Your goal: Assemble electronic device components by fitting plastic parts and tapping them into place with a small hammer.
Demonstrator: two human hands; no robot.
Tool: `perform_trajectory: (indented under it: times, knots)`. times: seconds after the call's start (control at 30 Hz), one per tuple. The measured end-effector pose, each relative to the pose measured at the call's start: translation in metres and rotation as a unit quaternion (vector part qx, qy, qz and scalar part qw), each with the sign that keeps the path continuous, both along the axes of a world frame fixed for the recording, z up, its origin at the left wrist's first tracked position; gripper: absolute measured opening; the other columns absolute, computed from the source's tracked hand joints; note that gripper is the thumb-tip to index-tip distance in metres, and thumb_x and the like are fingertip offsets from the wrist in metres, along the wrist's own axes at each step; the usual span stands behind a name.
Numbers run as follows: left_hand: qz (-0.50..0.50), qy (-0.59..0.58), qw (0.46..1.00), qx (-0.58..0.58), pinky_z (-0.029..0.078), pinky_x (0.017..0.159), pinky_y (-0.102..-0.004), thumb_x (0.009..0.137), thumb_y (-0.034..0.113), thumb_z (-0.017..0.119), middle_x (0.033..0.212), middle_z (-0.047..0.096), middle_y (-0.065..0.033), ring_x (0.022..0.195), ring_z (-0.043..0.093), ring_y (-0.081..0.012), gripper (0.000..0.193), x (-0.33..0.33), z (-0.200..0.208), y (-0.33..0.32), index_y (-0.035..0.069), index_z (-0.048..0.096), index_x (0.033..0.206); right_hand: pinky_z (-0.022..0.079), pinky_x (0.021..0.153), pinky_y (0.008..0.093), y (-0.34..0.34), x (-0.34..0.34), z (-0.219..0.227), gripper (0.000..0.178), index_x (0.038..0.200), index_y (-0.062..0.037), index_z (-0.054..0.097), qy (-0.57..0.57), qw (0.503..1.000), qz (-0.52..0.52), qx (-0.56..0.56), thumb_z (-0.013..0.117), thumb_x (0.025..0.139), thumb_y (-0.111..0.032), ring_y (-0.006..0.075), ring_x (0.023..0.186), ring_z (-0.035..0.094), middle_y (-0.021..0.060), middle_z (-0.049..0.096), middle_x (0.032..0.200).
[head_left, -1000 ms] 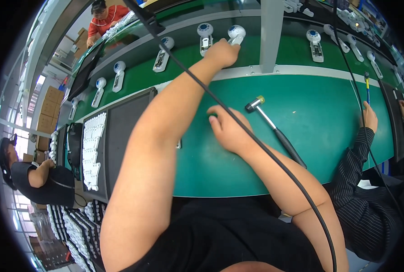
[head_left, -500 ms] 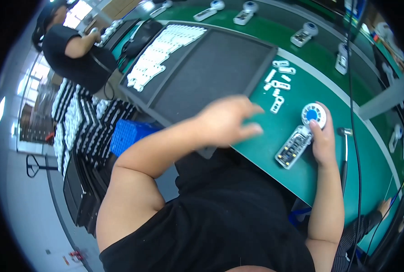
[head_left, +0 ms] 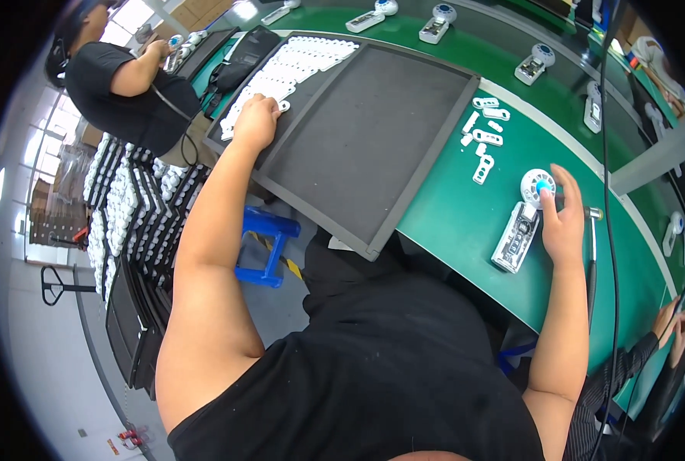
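My left hand reaches over the black tray, fingers curled down on the white plastic pieces laid in its left section. A white plastic piece shows at its fingertips; the exact grip is partly hidden. Above the green table, my right hand grips what looks like a small handheld fan by its round slotted head. My thumb lies by its blue centre. The handle's inner parts are exposed. Several small white plastic parts lie loose between tray and fan.
A hammer-like tool lies right of my right hand, and a black cable hangs there. More fan-like units stand along the far green strip. A blue stool is below the tray. A co-worker stands far left; another's hands show lower right.
My left hand has moved left and away, from above the tray's near edge to the white pieces. The fan has turned slightly more upright in my right hand.
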State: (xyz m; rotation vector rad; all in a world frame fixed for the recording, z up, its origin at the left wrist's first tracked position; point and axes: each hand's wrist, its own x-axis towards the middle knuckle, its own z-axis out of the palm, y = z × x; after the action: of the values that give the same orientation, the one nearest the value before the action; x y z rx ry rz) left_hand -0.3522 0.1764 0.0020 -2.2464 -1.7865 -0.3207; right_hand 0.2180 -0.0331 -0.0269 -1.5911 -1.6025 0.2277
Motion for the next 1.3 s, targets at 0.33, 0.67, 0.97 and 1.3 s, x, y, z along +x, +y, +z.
perform_trajectory:
  times: [0.33, 0.67, 0.97, 1.3]
  knots:
    - [-0.209, -0.686, 0.506, -0.480, 0.052, 0.084, -0.0275, 0.109, 0.019, 0.065, 0.111, 0.071, -0.0028, 0.096, 0.064, -0.0106, 0.015, 0.230, 0.012, -0.132, 0.006, 0.065, 0.117, 0.053, 0.107, 0.0431, -0.019, -0.039, 0.037, 0.037, 0.112, -0.0032, 0.072, -0.005, 0.977, 0.181, 0.109, 0.087, 0.078, -0.007, 0.0345, 0.125, 0.067, 0.0159, 0.071, 0.137]
    - [-0.250, -0.683, 0.335, -0.599, 0.054, 0.093, -0.0302, 0.112, 0.023, 0.063, 0.114, 0.071, -0.0041, 0.103, 0.065, -0.0122, 0.020, 0.326, -0.003, -0.157, 0.005, 0.063, 0.122, 0.052, 0.109, 0.0453, -0.027, -0.028, 0.037, 0.049, 0.114, -0.0049, 0.070, -0.035, 0.969, 0.184, 0.160, 0.094, 0.073, -0.015, 0.0365, 0.125, 0.069, 0.0162, 0.074, 0.134]
    - [-0.384, -0.435, 0.757, -0.301, 0.051, 0.109, -0.0421, 0.092, 0.031, 0.085, 0.133, 0.065, -0.0181, 0.129, 0.062, -0.0301, 0.067, 0.340, 0.005, -0.186, 0.001, 0.055, 0.143, 0.053, 0.105, 0.0408, -0.033, 0.000, 0.046, 0.042, 0.111, -0.0071, 0.074, 0.025, 0.971, 0.100, 0.215, 0.093, 0.074, -0.016, 0.0314, 0.118, 0.072, 0.0121, 0.076, 0.130]
    - [-0.418, -0.230, 0.857, -0.193, 0.047, 0.115, -0.0485, 0.077, 0.030, 0.094, 0.142, 0.062, -0.0192, 0.138, 0.056, -0.0371, 0.082, 0.346, -0.001, -0.204, 0.001, 0.056, 0.143, 0.054, 0.103, 0.0386, -0.069, 0.001, 0.049, 0.038, 0.110, -0.0061, 0.076, -0.040, 0.990, 0.062, 0.124, 0.092, 0.078, -0.017, 0.0300, 0.117, 0.072, 0.0112, 0.078, 0.128]
